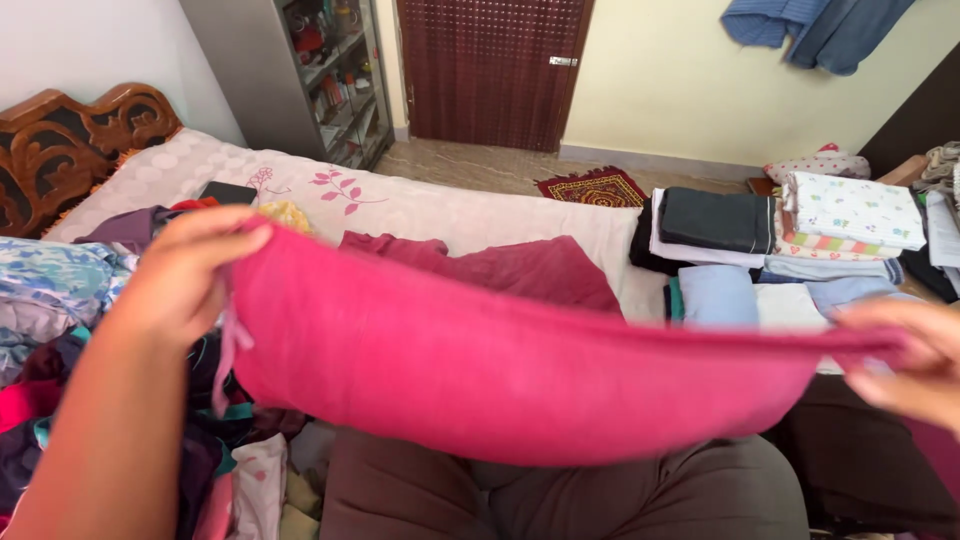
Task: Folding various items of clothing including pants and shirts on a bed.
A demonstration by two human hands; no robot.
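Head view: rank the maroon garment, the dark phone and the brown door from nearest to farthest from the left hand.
From the left hand:
1. Dark phone, lying on the bed just above the hand.
2. Maroon garment, mid-bed, to the hand's right.
3. Brown door, across the room on the back wall.

light: bright, even daylight | shadows: soft | blur: right hand motion-smeared | rest: sharp

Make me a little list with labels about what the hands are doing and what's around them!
Left hand: left hand grips one end of the pink cloth
Right hand: right hand, blurred, grips the other end
Cloth: stretched between both hands, sagging in the middle
Left side: loose clothes heap
Right side: folded clothes stacks
Behind cloth: maroon garment on the bed
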